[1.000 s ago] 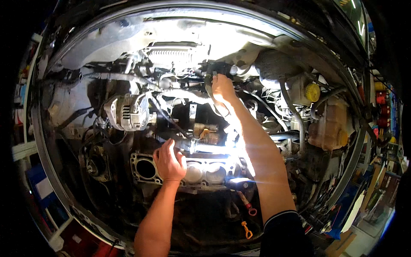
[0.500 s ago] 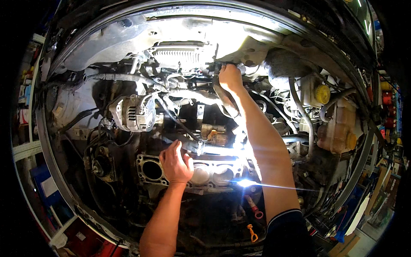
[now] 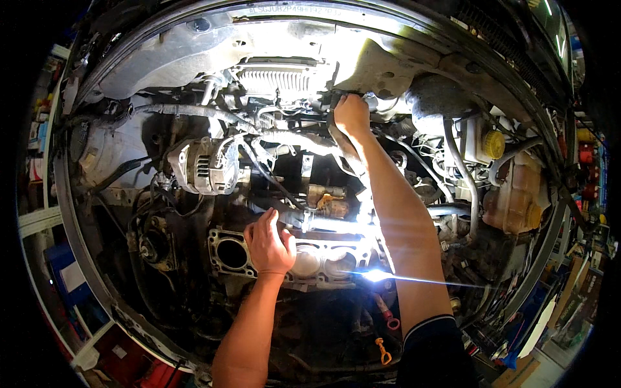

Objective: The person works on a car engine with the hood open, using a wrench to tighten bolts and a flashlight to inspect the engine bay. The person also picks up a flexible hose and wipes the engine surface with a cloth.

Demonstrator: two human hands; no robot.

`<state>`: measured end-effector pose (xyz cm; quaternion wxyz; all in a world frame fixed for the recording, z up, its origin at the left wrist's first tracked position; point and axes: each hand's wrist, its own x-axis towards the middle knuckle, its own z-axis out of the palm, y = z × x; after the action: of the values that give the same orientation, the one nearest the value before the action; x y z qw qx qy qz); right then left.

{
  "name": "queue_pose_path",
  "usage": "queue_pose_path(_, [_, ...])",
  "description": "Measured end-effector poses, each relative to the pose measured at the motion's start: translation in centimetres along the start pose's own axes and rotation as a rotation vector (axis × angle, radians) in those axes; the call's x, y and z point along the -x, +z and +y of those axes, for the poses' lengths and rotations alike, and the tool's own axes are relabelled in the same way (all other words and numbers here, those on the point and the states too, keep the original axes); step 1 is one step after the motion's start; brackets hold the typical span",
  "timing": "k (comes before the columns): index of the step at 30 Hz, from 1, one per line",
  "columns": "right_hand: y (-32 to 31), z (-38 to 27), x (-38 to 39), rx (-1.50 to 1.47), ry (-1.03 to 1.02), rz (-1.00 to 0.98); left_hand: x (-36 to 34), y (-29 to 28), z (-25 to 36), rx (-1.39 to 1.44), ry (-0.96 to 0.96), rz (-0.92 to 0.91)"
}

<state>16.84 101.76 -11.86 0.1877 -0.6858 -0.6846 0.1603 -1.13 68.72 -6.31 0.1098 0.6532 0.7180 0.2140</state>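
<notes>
My right hand reaches to the back of an engine bay, its fingers closed on the upper end of a dark hose; the fingertips are partly hidden. My left hand lies on the exposed engine block, fingers stretched out and holding nothing. Its fingertips come up to a black hose end beside a bright metal pipe. Open round cylinder bores show on both sides of that hand.
A lit lamp glares at the block's right end. An alternator sits at left. Reservoirs with yellow caps stand at right. A red ring handle and an orange dipstick handle stick up in front. Wiring looms cross the back.
The whole scene has shifted slightly right in my view. Both hands keep nearly the same places and poses.
</notes>
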Motion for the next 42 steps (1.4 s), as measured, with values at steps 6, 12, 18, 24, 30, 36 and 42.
queue_pose_path(6, [0.0, -0.2, 0.3, -0.075, 0.032, -0.033, 0.0, -0.1, 0.0, -0.001, -0.002, 0.001])
queue_pose_path(12, [-0.3, 0.2, -0.1, -0.079, 0.009, -0.065, 0.0, -0.1, 0.1, -0.002, -0.009, -0.002])
queue_pose_path(18, [-1.9, 2.0, -2.1, 0.125, -0.285, -0.326, -0.2, -0.2, 0.2, 0.006, -0.010, -0.004])
queue_pose_path(24, [-3.8, 1.9, -4.7, 0.088, -0.158, -0.710, -0.1, 0.0, 0.3, 0.004, -0.011, -0.007])
queue_pose_path(30, [-3.9, 2.2, -5.0, 0.145, -0.180, -0.773, 0.1, 0.1, 0.1, -0.012, -0.025, -0.029])
queue_pose_path(36, [-5.3, 0.2, -4.0, -0.166, 0.149, -0.795, 0.2, 0.1, -0.2, -0.034, -0.019, -0.008])
queue_pose_path(42, [-4.6, 1.4, -4.3, -0.018, -0.030, -0.749, 0.0, -0.3, 0.3, 0.004, -0.060, -0.055])
